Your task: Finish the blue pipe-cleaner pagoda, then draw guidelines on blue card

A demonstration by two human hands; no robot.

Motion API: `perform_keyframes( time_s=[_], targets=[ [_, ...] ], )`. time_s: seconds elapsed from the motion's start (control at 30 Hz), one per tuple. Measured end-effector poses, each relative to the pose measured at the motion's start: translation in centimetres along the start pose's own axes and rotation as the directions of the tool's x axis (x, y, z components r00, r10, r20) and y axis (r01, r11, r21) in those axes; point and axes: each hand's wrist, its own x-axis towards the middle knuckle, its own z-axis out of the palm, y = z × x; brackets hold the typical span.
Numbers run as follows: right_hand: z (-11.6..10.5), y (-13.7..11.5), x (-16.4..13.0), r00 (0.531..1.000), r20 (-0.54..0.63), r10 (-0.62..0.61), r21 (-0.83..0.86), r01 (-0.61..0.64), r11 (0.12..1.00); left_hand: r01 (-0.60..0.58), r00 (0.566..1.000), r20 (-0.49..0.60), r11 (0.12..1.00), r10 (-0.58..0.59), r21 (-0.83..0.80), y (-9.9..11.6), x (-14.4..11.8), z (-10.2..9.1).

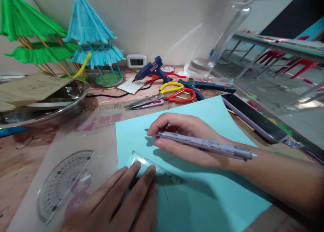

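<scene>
My left hand [121,198] lies with stretched fingers on a clear plastic ruler [164,174], pressing it against a light blue sheet of paper [217,198]. Much of the ruler is under the hand, so I cannot tell its full shape. A thin dark line runs on the paper beside it. In my right hand [187,134] is a purple patterned pen [202,144], pinched between thumb and index finger. Its tip points left, just above the sheet. A clear protractor [65,181] rests left of the paper.
Behind the paper lie red-and-yellow-handled scissors [174,92], blue pliers [197,87] and a blue glue gun [152,70]. A phone [253,117] borders the paper's right. At left stand a steel bowl [78,90] and green [37,53] and blue [93,46] tiered models.
</scene>
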Motion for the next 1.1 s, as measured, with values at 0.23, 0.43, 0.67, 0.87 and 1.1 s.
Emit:
perform_keyframes(
  time_s=[0.23,0.43,0.67,0.87,1.1],
  targets=[
    [1.0,0.6,0.0,0.992,-0.007,0.127,0.056,-0.126,0.99,0.088,0.996,0.024,0.995,-0.089,0.035,0.8,1.1,-1.1],
    [1.2,1.1,0.5,0.987,-0.02,0.161,0.15,-0.156,0.976,0.137,0.99,0.02,0.99,-0.138,0.045,1.0,1.6,-1.3],
    [1.0,0.5,0.5,0.982,-0.016,0.19,0.166,-0.185,0.969,0.07,0.997,0.041,0.996,-0.072,0.062,0.6,1.2,-1.2],
    [1.1,0.6,0.3,0.985,-0.011,0.174,0.159,-0.17,0.973,0.071,0.996,0.056,0.996,-0.074,0.06,0.4,1.1,-1.2],
    [1.1,0.6,0.5,0.982,-0.011,0.187,0.166,-0.182,0.969,0.052,0.997,0.053,0.996,-0.056,0.072,0.4,0.9,-1.1]
  ],
)
